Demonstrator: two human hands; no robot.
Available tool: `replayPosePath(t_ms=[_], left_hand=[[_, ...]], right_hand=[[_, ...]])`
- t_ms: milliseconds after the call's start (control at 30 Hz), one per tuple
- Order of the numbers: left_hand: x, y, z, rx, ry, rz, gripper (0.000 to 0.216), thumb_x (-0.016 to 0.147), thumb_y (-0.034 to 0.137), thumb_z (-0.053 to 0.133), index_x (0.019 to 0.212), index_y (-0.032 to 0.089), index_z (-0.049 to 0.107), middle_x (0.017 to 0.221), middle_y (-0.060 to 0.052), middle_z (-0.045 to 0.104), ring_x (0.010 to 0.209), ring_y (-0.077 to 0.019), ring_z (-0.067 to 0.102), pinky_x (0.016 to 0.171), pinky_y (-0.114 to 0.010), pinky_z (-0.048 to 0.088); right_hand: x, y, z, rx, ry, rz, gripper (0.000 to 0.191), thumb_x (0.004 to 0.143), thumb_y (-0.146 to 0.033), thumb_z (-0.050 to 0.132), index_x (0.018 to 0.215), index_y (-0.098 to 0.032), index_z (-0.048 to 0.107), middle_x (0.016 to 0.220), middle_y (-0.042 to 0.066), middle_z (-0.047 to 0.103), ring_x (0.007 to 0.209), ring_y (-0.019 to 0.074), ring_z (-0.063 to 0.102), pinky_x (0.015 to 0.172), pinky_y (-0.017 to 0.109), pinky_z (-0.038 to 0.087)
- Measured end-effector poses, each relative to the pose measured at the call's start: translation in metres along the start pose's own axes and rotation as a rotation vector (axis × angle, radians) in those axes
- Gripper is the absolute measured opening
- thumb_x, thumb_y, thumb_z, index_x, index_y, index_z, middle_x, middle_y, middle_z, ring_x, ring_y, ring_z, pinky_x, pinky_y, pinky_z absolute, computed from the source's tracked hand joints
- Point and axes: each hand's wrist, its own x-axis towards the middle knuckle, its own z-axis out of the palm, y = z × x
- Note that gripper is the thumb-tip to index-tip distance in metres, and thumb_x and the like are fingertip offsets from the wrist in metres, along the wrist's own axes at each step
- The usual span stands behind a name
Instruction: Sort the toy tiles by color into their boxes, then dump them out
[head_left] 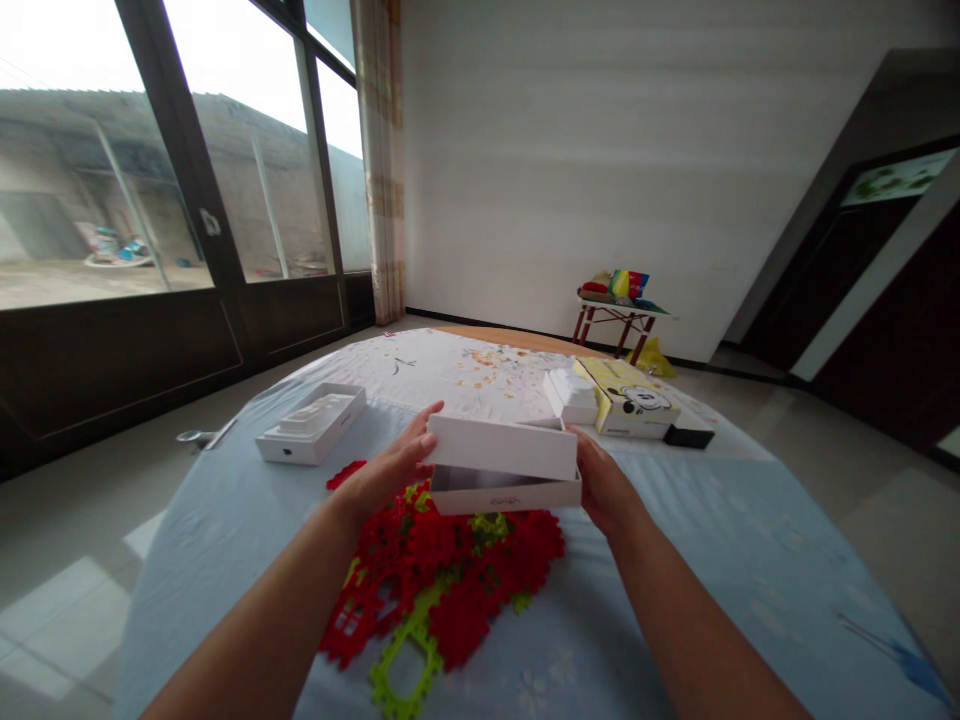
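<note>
A white phone-style box (517, 495) is held above the table, with its white lid (502, 447) tilted over it and a dark gap showing between them. At the box's left end is my left hand (401, 460), its thumb and fingers against the edge. My right hand (604, 482) wraps the right end, its fingers partly hidden behind the box. Small lettering on the box's front is too blurred to read. Below lies a pile of red gear-edged plastic pieces (465, 625), with yellow-green pieces (409, 660) among them.
An open white box (304, 440) holding smaller white parts stands left. At right are stacked white boxes (571, 398), a yellow cartoon box (626, 400) and a black box (688, 436). A patterned cloth (720, 560) covers the round table. A small table (619, 312) stands by the wall.
</note>
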Motion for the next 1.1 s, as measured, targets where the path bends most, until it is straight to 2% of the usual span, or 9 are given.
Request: replayPosePath(t_ms=[133, 300, 467, 633, 700, 833, 1000, 1100], left_hand=[[-0.004, 0.000, 0.002, 0.089, 0.051, 0.003, 0.075, 0.078, 0.059, 0.049, 0.141, 0.029, 0.023, 0.137, -0.009, 0.043, 0.122, -0.0300, 0.043, 0.094, -0.042, 0.041], [-0.004, -0.003, 0.005, 0.142, 0.033, 0.049, 0.076, 0.077, 0.053, 0.054, 0.141, 0.023, 0.026, 0.136, -0.011, 0.045, 0.121, -0.0303, 0.044, 0.095, -0.042, 0.040], [-0.003, -0.008, 0.002, 0.252, 0.039, 0.087, 0.084, 0.072, 0.045, 0.065, 0.142, 0.024, 0.023, 0.146, -0.013, 0.029, 0.129, -0.0301, 0.033, 0.103, -0.041, 0.033], [-0.003, -0.008, 0.005, 0.206, -0.048, 0.084, 0.103, 0.067, 0.044, 0.071, 0.145, 0.026, 0.006, 0.149, -0.015, 0.018, 0.129, -0.0300, 0.033, 0.103, -0.042, 0.032], [-0.003, -0.008, 0.008, 0.232, -0.032, 0.068, 0.111, 0.062, 0.041, 0.076, 0.145, 0.027, 0.003, 0.147, -0.016, 0.021, 0.127, -0.0304, 0.036, 0.102, -0.043, 0.033], [-0.004, -0.005, 0.008, 0.260, -0.009, 0.059, 0.114, 0.059, 0.035, 0.078, 0.145, 0.026, 0.004, 0.140, -0.017, 0.030, 0.118, -0.0291, 0.045, 0.098, -0.044, 0.038], [-0.008, -0.001, 0.007, 0.309, -0.047, 0.073, 0.121, 0.053, 0.027, 0.081, 0.144, 0.030, 0.002, 0.141, -0.015, 0.027, 0.117, -0.0277, 0.046, 0.098, -0.043, 0.037], [-0.009, 0.002, 0.009, 0.402, -0.001, 0.090, 0.117, 0.055, 0.027, 0.079, 0.144, 0.029, 0.003, 0.138, -0.015, 0.031, 0.110, -0.0247, 0.051, 0.093, -0.040, 0.043]], right_hand=[[-0.005, -0.003, 0.006, 0.023, -0.051, 0.049, 0.046, 0.076, -0.055, 0.056, 0.112, -0.026, 0.060, 0.088, 0.001, 0.070, 0.080, 0.0207, 0.063, 0.065, 0.029, 0.046], [-0.008, -0.003, 0.010, 0.098, -0.092, 0.112, 0.047, 0.078, -0.057, 0.054, 0.111, -0.025, 0.061, 0.097, 0.003, 0.070, 0.091, 0.0229, 0.063, 0.070, 0.031, 0.047], [-0.001, 0.002, 0.006, 0.142, -0.043, 0.084, 0.041, 0.074, -0.048, 0.061, 0.104, -0.020, 0.064, 0.089, 0.004, 0.071, 0.078, 0.0199, 0.064, 0.065, 0.028, 0.047], [-0.001, 0.003, 0.005, 0.138, -0.039, 0.109, 0.036, 0.074, -0.046, 0.061, 0.096, -0.018, 0.066, 0.081, 0.004, 0.071, 0.071, 0.0201, 0.064, 0.060, 0.028, 0.047], [-0.003, 0.002, 0.006, 0.130, -0.040, 0.104, 0.037, 0.074, -0.046, 0.061, 0.098, -0.019, 0.065, 0.082, 0.004, 0.071, 0.072, 0.0202, 0.064, 0.058, 0.028, 0.046], [-0.005, 0.000, 0.009, 0.113, -0.049, 0.095, 0.041, 0.074, -0.049, 0.061, 0.102, -0.020, 0.064, 0.087, 0.004, 0.071, 0.073, 0.0202, 0.064, 0.056, 0.027, 0.046], [-0.005, 0.000, 0.010, 0.117, -0.072, 0.060, 0.044, 0.074, -0.052, 0.060, 0.106, -0.021, 0.063, 0.091, 0.004, 0.071, 0.077, 0.0213, 0.064, 0.060, 0.028, 0.047], [-0.006, -0.001, 0.011, 0.134, -0.085, 0.039, 0.043, 0.076, -0.052, 0.059, 0.105, -0.021, 0.063, 0.093, 0.004, 0.070, 0.082, 0.0217, 0.064, 0.063, 0.029, 0.048]])
